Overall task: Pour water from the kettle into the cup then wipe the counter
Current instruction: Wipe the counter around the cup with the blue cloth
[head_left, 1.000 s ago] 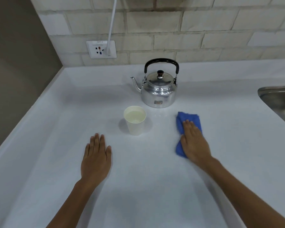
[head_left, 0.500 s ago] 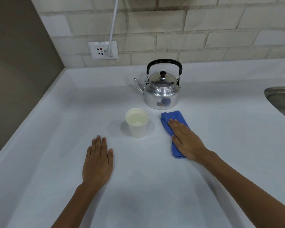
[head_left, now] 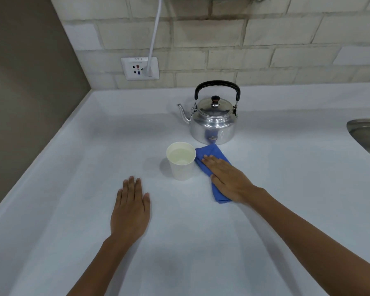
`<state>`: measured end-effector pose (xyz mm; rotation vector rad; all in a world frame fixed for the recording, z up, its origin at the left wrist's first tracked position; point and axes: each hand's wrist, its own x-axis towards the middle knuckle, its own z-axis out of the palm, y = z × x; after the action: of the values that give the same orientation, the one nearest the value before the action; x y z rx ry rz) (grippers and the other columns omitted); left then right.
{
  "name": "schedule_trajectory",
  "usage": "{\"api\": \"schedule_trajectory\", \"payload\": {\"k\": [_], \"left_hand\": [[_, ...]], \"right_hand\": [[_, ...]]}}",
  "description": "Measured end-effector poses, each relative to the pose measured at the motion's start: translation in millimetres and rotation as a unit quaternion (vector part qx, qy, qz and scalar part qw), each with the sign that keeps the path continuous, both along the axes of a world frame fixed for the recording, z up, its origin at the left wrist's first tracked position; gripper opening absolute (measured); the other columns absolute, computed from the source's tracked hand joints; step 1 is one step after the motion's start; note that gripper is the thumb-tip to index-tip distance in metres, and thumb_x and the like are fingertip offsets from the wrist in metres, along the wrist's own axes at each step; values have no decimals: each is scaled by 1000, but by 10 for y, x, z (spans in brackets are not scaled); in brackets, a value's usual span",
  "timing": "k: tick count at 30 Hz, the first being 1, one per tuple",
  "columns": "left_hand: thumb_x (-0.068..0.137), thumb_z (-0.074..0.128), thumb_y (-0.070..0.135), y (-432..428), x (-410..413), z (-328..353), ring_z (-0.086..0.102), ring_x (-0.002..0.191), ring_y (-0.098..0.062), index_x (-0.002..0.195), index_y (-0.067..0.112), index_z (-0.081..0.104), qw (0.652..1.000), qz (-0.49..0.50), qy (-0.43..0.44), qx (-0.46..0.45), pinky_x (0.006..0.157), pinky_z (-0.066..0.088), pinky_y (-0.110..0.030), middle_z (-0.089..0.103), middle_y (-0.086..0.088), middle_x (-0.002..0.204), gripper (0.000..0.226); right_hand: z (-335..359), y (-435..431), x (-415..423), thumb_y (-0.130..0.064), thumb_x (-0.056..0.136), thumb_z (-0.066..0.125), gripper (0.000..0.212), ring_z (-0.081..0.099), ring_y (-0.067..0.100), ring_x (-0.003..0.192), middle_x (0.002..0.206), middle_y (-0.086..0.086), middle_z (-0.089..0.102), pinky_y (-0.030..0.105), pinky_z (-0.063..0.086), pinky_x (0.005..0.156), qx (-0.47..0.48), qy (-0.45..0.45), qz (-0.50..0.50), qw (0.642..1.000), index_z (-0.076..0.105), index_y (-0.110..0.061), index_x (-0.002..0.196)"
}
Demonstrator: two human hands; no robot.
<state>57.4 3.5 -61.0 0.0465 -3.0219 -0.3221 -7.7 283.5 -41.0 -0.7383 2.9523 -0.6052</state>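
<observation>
Head view is showing the right hand (head_left: 226, 178) lying flat, fingers together and stretched, pressing the folded blue cloth (head_left: 212, 155) down on the white bench (head_left: 286, 189); this grip is not pinching anything, only a palm holding the cloth. The cloth's long axis is running from about 5 o'clock, under the wrist, to 11 o'clock, and its far corner is pointing at the gap between the white paper cup (head_left: 181, 160) and the shiny metal kettle with black handle (head_left: 214, 120). The cup, holding water, is standing upright at 9 o'clock from the fingertips, its rim seeming to touch the cloth edge. The kettle is standing at 12 o'clock, just beyond the cloth, spout pointing to 9 o'clock. The left hand (head_left: 130, 210) is resting open and flat on the bench, empty, at 7 o'clock from the cup, near but apart. I judge pouring is finished and wiping is going on; a further push to 9 o'clock could tip the cup, so the left hand, being nearer, could steady it.
</observation>
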Motion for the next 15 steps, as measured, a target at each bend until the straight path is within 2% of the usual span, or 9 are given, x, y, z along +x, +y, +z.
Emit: {"api": "schedule_trajectory", "payload": {"k": [4, 8, 12, 15], "left_hand": [[97, 18, 30, -17, -7, -14, 2, 144, -24, 143, 5, 4, 1000, -1, 0, -6, 117, 2, -34, 5, -13, 156, 54], [97, 16, 32, -45, 0, -16, 1, 144, -20, 144, 8, 3, 1000, -1, -6, 10, 117, 1, -33, 3, -10, 156, 55], [97, 17, 31, -36, 1, -1, 1, 144, -21, 144, 7, 3, 1000, -3, -4, 4, 117, 1, -34, 4, -11, 156, 55], [97, 18, 29, -11, 8, 8, 1, 144, -23, 143, 5, 3, 1000, 0, -2, 0, 118, 2, -35, 5, -13, 156, 54]], "right_hand": [[12, -245, -19, -20, 99, 26, 50, 2, 9, 143, 157, -2, 7, 23, -2, 116, 10, 11, -6, 1000, 8, -16, 146], [-75, 37, 174, -22, 99, 26, 50, 2, 2, 140, 156, -6, 8, 18, -3, 114, 2, 17, -10, 1000, 7, -20, 145], [-29, 314, 307, -18, 98, 30, 51, 5, 4, 140, 156, -1, 11, 16, -4, 111, -10, 23, -111, 994, 9, -18, 144], [-40, 173, 534, -17, 98, 28, 51, 2, 10, 142, 156, 2, 6, 19, -7, 112, 6, 35, -167, 985, 5, -14, 144]]}}
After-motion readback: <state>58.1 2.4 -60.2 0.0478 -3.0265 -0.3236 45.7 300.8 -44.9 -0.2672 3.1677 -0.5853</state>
